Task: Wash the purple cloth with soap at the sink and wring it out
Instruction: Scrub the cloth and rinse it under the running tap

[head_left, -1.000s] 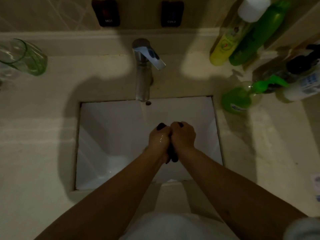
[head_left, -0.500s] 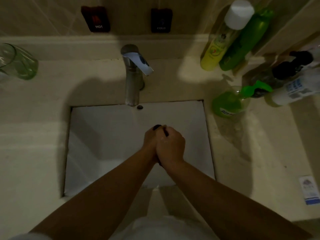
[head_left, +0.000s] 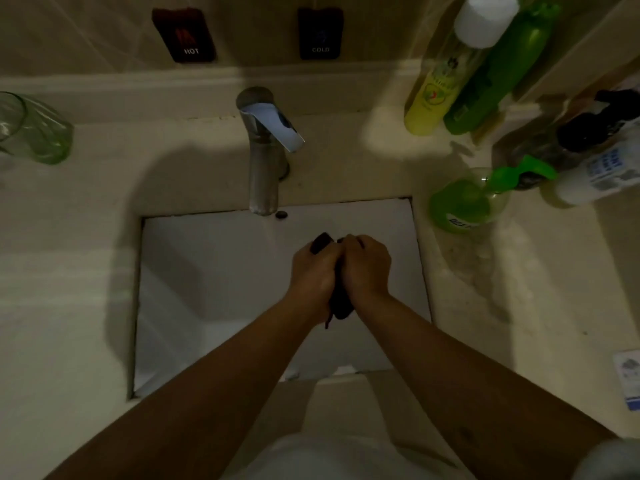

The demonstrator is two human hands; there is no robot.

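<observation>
The purple cloth (head_left: 341, 304) is bunched into a dark wad, squeezed between both fists over the white sink (head_left: 207, 289). My left hand (head_left: 313, 268) grips its left side, and a dark end pokes out above the knuckles. My right hand (head_left: 367, 266) grips the right side, pressed against the left hand. A dark tail of cloth hangs below the wrists. The metal tap (head_left: 265, 161) stands behind the basin, a little left of my hands. Whether water runs is unclear in the dim light.
A green pump soap bottle (head_left: 464, 204) sits on the counter right of the basin. Yellow (head_left: 436, 98) and green (head_left: 498, 74) bottles lean at the back right, with a white-labelled bottle (head_left: 595, 171) beside them. A green glass (head_left: 38, 129) stands far left.
My hands have shifted on the cloth: the right hand, which covered the left half a second ago, now sits beside it, and more cloth hangs below the wrists.
</observation>
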